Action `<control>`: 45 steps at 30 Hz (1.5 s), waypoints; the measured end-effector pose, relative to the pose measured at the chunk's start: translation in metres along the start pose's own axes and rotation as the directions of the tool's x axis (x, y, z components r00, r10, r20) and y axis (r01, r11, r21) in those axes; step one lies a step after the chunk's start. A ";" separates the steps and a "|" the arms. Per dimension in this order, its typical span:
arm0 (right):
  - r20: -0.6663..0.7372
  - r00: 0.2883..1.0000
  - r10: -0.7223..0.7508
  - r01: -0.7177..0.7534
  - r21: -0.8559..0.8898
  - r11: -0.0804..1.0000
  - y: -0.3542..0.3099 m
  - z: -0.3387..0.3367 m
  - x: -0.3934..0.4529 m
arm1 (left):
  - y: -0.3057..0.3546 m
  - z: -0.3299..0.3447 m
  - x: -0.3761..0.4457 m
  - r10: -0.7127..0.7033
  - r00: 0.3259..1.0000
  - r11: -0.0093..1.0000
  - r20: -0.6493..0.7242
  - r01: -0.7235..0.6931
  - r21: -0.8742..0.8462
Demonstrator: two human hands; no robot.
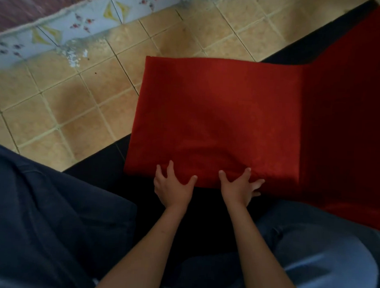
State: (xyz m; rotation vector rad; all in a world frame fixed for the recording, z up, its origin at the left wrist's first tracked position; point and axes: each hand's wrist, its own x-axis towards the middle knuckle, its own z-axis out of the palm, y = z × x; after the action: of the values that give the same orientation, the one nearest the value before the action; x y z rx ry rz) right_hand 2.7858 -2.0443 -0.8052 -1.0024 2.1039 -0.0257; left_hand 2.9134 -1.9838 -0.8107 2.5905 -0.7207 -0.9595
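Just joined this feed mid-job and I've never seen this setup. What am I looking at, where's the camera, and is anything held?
No machine here: these are a person's two bare hands. The one picture comes from a wide-angle camera worn on the head, looking forward and down, so the forearms enter from below. A folded red cloth lies on a dark surface beside a tiled floor. The left hand and right hand rest with spread fingers on the cloth's near edge. As far as the picture shows, they press on it rather than grip it, and nothing is lifted.
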 end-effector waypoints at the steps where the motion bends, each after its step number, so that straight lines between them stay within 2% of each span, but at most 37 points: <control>1: 0.004 1.000 -0.006 0.006 0.001 1.000 0.001 -0.002 0.000 | -0.002 -0.001 0.000 0.006 1.000 1.000 -0.004 -0.006 0.005; 4: 0.010 1.000 -0.027 0.026 0.022 0.999 0.004 -0.004 -0.001 | -0.004 -0.001 -0.001 0.004 0.999 1.000 -0.051 -0.004 0.005; 6: -0.018 0.999 -0.039 0.040 0.064 0.997 0.010 -0.003 -0.006 | -0.003 0.002 -0.007 -0.072 0.995 0.997 -0.066 0.070 -0.038; 8: -0.076 0.997 -0.021 0.029 0.111 0.993 0.017 -0.001 -0.011 | -0.002 0.009 -0.014 -0.169 0.985 0.978 -0.020 0.165 -0.125; 12: -0.066 0.988 0.142 -0.122 0.247 0.961 0.025 -0.005 -0.007 | 0.002 0.024 -0.018 -0.260 0.957 0.847 0.132 0.292 -0.444; 17: 0.006 0.986 0.165 -0.155 0.374 0.914 0.021 -0.005 0.007 | 0.017 0.037 -0.010 -0.260 0.954 0.738 0.152 0.297 -0.605; 23: -0.035 0.980 0.196 -0.143 0.559 0.817 0.023 0.008 0.008 | 0.023 0.044 -0.007 -0.286 0.954 0.718 0.096 0.279 -0.638; 28: -0.011 0.979 0.203 -0.143 0.672 0.726 0.022 0.010 0.016 | 0.025 0.048 0.004 -0.315 0.943 0.677 0.109 0.304 -0.671; 40: -0.072 0.961 0.265 -0.113 0.776 0.621 0.024 0.020 0.023 | 0.021 0.052 0.010 -0.354 0.922 0.513 0.158 0.332 -0.791; 45: -0.121 0.951 0.283 -0.074 0.801 0.594 0.019 0.025 0.023 | 0.022 0.052 0.011 -0.367 0.916 0.515 0.159 0.343 -0.786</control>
State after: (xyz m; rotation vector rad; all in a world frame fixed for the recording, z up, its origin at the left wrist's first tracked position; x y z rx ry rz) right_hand 2.7811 -2.0390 -0.8437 -0.2285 2.0409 -0.9513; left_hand 2.8782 -2.0133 -0.8451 1.9007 0.2875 -1.0288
